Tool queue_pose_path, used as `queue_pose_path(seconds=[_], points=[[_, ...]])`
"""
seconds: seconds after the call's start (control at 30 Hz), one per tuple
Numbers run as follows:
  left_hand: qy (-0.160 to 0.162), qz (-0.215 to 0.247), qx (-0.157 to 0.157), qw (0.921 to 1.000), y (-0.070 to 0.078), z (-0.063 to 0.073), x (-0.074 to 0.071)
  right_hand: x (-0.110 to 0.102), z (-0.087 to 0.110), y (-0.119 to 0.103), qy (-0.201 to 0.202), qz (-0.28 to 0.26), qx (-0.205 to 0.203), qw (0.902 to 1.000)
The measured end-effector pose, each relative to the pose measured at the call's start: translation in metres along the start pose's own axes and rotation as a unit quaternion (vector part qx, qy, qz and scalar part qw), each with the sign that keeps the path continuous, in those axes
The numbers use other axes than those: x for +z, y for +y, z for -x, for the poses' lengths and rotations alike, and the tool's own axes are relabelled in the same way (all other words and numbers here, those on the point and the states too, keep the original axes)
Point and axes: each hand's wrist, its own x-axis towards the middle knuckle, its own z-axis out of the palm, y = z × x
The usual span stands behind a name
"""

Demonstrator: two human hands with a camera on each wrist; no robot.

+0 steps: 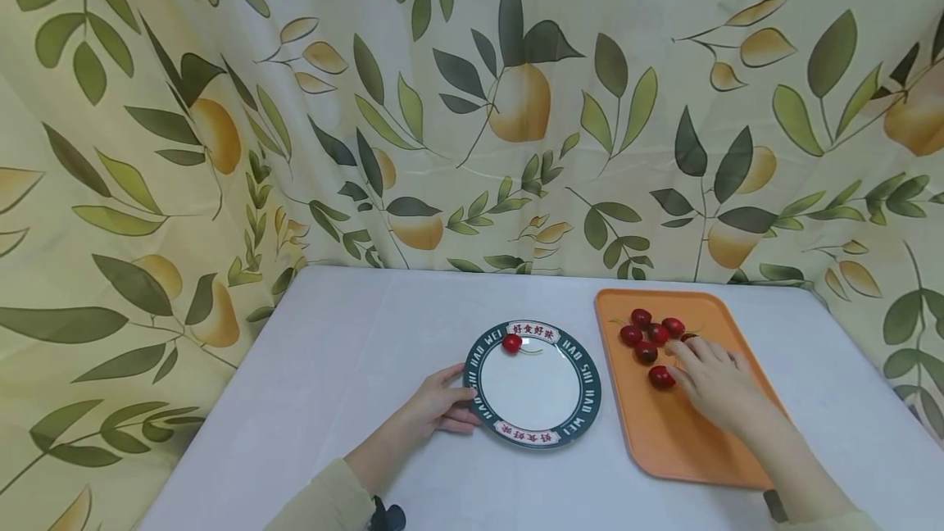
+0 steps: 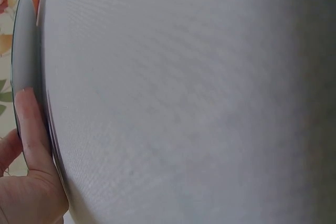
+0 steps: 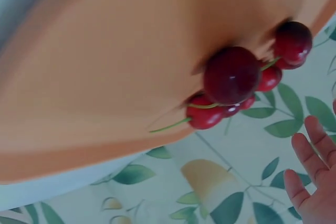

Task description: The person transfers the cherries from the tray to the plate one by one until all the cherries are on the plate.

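Observation:
A white plate (image 1: 531,388) with a dark green lettered rim sits mid-table, and one red cherry (image 1: 512,343) with a stem lies near its far rim. My left hand (image 1: 444,404) pinches the plate's left rim, thumb on top and fingers beneath; in the left wrist view the fingers (image 2: 34,129) reach along its underside. Over the orange tray (image 1: 671,449) hovers my right hand (image 1: 711,379), beside several dark red cherries (image 1: 645,352) on the tray's far half. In the right wrist view its fingers (image 3: 310,156) are spread and hold nothing, close to the cherries.
A white cloth covers the table (image 1: 354,326). Behind it hangs a curtain (image 1: 472,105) printed with leaves and fruit. The tray stands just right of the plate, with a narrow strip of cloth between them.

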Motion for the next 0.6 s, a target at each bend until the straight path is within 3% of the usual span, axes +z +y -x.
queue_pose_path(seconds=[0.6], points=[[0.002,0.001,0.001,1.0000,-0.001,-0.001,0.000,0.011,0.022,0.036,0.012,0.006,0.012,0.9998]])
